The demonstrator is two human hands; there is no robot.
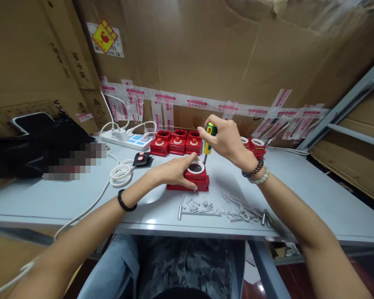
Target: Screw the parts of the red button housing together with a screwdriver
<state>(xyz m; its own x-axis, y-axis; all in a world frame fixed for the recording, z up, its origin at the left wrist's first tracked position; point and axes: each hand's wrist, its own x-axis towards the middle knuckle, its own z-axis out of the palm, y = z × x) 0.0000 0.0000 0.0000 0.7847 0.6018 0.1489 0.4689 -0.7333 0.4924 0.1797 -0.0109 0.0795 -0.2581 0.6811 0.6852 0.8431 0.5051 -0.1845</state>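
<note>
A red plastic housing (200, 182) with a white ring (195, 167) round a dark opening lies on the table in front of me. My left hand (179, 171) grips it from the left, thumb on the near side and fingers over the top. In my right hand (226, 137) is a yellow and green screwdriver (207, 145), held nearly upright. Its shaft points down at the far right corner of the housing; the tip's exact contact is too small to tell. Several loose screws (191, 204) and a metal T-handle tool (199, 213) lie nearer to me.
Several similar red housings (177, 143) stand behind, with more red housings (257, 147) at the right. A white power strip (127, 140), a coiled white cable (121, 174) and a black bag (37, 145) occupy the left. Clear plastic bags (241, 209) lie near the front edge. Cardboard walls the back.
</note>
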